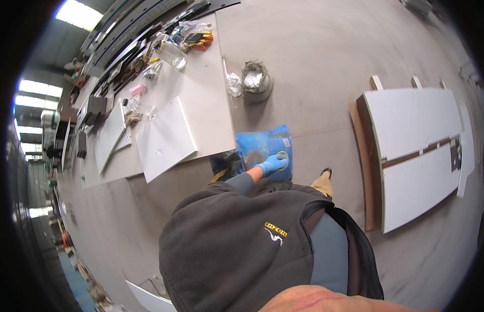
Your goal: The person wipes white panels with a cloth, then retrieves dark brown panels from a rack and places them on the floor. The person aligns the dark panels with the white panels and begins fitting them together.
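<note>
- My blue-gloved left hand (271, 164) looked closed on a yellow-green ring (286, 156); my right hand was out of view.
- The ring was over the right side of a blue bag (270, 138), just off the near right corner of the table (208, 78).
- A loose grip could have dropped the ring; a bump could have knocked down the white panel (169, 132) jutting past the table's near edge.
- My dark jacket (216, 234) bore a yellow-and-white logo (276, 230); the bag's pale label (286, 142) was too small to read.
</note>
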Available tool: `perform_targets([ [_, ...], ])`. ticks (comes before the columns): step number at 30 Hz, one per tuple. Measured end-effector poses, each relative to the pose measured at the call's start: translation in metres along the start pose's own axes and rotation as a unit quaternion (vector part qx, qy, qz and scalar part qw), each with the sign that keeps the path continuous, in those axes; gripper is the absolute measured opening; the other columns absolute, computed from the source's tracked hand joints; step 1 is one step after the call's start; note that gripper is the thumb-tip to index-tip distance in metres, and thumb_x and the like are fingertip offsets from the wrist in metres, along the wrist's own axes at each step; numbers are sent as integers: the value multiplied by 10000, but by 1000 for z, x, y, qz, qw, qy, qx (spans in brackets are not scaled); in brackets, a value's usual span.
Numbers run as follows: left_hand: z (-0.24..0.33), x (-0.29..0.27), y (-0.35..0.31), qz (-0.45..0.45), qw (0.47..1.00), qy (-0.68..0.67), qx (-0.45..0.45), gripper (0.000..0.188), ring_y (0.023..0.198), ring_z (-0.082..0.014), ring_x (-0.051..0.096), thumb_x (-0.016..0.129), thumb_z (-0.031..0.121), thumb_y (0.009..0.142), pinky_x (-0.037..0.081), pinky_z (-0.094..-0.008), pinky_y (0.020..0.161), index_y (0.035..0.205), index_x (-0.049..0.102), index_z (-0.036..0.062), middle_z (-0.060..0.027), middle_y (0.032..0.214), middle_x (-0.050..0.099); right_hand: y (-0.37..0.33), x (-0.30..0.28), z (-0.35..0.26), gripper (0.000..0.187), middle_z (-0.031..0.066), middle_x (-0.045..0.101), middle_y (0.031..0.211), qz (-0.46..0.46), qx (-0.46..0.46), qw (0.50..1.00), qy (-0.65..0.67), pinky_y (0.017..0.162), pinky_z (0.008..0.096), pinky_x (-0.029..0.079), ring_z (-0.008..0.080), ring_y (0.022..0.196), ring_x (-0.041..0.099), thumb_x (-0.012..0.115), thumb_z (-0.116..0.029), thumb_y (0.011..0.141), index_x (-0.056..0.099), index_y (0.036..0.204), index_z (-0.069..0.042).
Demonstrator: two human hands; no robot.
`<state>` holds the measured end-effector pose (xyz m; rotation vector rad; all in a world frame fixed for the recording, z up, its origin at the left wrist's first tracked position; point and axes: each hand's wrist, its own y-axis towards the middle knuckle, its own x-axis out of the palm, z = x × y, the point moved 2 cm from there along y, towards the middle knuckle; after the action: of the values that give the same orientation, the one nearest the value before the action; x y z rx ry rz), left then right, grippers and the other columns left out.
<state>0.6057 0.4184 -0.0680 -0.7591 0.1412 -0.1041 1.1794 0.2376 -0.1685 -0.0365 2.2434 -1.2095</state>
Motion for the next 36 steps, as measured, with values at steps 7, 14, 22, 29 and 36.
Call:
perform_targets([
  [7, -27, -43, 16, 137, 949, 174, -225, 543, 1221, -432, 658, 478, 456, 979, 491, -459, 1031, 1213, 745, 45, -246, 1295, 708, 197, -160, -209, 288, 50, 630, 749, 35, -216, 974, -60, 678, 370, 484, 152, 716, 543, 602, -246, 992, 702, 878, -1],
  [14, 33, -17, 95, 172, 932, -112, -300, 422, 938, -252, 680, 595, 412, 1014, 520, -432, 822, 1126, 741, 33, -139, 1025, 727, 353, -178, -476, 229, -41, 568, 702, -73, -152, 986, 12, 544, 303, 396, 92, 615, 488, 636, -244, 1020, 691, 843, -111],
  [22, 210, -162, 299, 175, 973, -110, -102, 449, 1070, -227, 677, 642, 372, 1003, 530, -378, 922, 1266, 717, 16, -108, 1162, 740, 446, -104, -686, 220, 36, 625, 857, -154, -136, 967, -151, 706, 336, 458, 152, 798, 562, 638, -276, 1014, 670, 949, -68],
  [29, 392, -283, 389, 319, 930, -174, -49, 531, 1172, -206, 655, 678, 407, 997, 503, -352, 1025, 1327, 694, -9, -123, 1273, 728, 514, -68, -925, 349, 138, 748, 1082, -195, -191, 934, -232, 896, 352, 526, 210, 1020, 678, 645, -291, 1005, 726, 1206, -17],
  [36, 405, -324, 475, 327, 906, -190, -188, 596, 1086, -245, 672, 670, 492, 977, 509, -384, 978, 1300, 715, -6, -135, 1239, 736, 652, -45, -1133, 391, 145, 779, 1057, -235, -205, 891, -329, 885, 365, 546, 211, 990, 693, 654, -306, 986, 760, 1193, 8],
])
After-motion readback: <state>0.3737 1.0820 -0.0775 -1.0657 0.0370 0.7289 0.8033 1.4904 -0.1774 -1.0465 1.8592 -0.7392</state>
